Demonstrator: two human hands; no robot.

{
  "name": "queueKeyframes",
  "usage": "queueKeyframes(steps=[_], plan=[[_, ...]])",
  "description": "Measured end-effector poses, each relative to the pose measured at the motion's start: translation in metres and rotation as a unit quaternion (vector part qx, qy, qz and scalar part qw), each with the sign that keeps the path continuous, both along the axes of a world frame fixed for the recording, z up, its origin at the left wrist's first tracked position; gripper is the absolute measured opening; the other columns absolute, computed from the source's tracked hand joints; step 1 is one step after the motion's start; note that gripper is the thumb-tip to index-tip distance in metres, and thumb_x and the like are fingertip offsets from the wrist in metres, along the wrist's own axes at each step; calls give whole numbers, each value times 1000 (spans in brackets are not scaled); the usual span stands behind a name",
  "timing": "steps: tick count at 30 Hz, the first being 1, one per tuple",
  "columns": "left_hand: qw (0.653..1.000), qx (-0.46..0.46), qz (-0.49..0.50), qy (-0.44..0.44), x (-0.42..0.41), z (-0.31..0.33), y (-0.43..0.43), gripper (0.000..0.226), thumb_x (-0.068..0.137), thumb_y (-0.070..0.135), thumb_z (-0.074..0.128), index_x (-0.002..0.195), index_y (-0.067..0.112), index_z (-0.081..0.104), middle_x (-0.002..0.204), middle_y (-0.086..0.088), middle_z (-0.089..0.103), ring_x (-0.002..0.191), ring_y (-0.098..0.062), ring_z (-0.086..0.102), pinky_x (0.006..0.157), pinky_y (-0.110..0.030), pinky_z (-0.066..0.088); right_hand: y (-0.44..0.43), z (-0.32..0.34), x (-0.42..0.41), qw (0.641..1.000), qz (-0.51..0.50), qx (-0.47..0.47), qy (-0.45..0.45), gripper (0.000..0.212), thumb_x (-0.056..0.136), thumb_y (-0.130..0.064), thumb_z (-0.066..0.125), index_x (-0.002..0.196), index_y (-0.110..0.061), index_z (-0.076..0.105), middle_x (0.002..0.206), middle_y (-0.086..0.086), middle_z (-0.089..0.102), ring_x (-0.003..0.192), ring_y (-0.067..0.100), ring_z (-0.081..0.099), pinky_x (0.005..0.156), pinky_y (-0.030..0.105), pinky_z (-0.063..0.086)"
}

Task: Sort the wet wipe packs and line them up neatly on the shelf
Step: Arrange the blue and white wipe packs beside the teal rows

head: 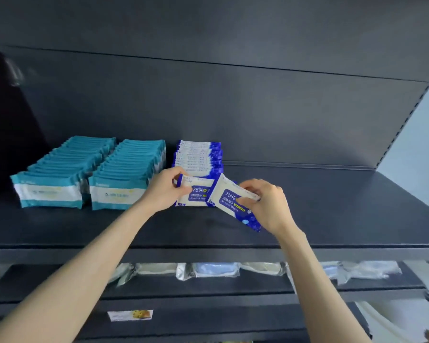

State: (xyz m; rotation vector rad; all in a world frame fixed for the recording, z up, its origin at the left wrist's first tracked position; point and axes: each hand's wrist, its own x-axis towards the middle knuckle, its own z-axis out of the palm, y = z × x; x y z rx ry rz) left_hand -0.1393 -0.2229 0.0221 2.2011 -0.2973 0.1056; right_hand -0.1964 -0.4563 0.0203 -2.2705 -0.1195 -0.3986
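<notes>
At about seven o'clock, nearest the camera, a small printed label [130, 315] sticks to a dark shelf edge. Beyond it, on the lower shelf [233, 289], a line of clear-wrapped packs [216, 269] lies under the lip of the shelf [332, 206] above. Two bare forearms rise from five and seven o'clock to that upper shelf.

The right hand [268, 206] pinches a blue-and-white alcohol wipe pack [233, 204] by its upper right end, fingers curled over it and thumb beneath. This pack is tilted, its lower end pointing toward five o'clock, and its left corner overlaps the front blue pack [196, 194]. The left hand [162, 191], at nine o'clock of that front pack, grips its left edge with curled fingers and holds it upright.

Behind it, toward twelve o'clock, the blue row [198, 157] runs to the back of the shelf. At nine o'clock of this row stand two teal rows, the nearer teal row [131, 169] just beside it and the outer teal row [60, 167] further left. The dark back panel [233, 107] closes the shelf behind.
</notes>
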Motion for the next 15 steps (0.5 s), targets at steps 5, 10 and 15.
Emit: queueKeyframes(steps=[5, 10, 15], plan=[[988, 134, 47, -66, 18, 3, -2, 23, 83, 19, 71, 101, 19, 56, 104, -7, 63, 85, -24, 58, 77, -40, 46, 6, 2, 34, 999, 25, -48, -3, 20, 79, -10, 70, 98, -17, 69, 98, 0, 70, 89, 21, 64, 77, 43, 52], [968, 218, 43, -118, 27, 3, -1, 20, 84, 15, 70, 98, 14, 57, 102, 4, 51, 91, -17, 55, 78, -28, 40, 15, 0, 54, 996, 25, -90, -1, 24, 80, -15, 70, 103, -18, 64, 93, -9, 65, 93, 16, 57, 79, 32, 46], [970, 223, 12, -95, 32, 2, 7, 28, 85, 8, 67, 109, 13, 53, 114, 3, 50, 91, -12, 54, 87, -31, 46, 31, -4, 65, 989, 43, -140, -13, 18, 82, -15, 70, 99, -14, 63, 91, -9, 59, 93, 16, 49, 73, 29, 38]])
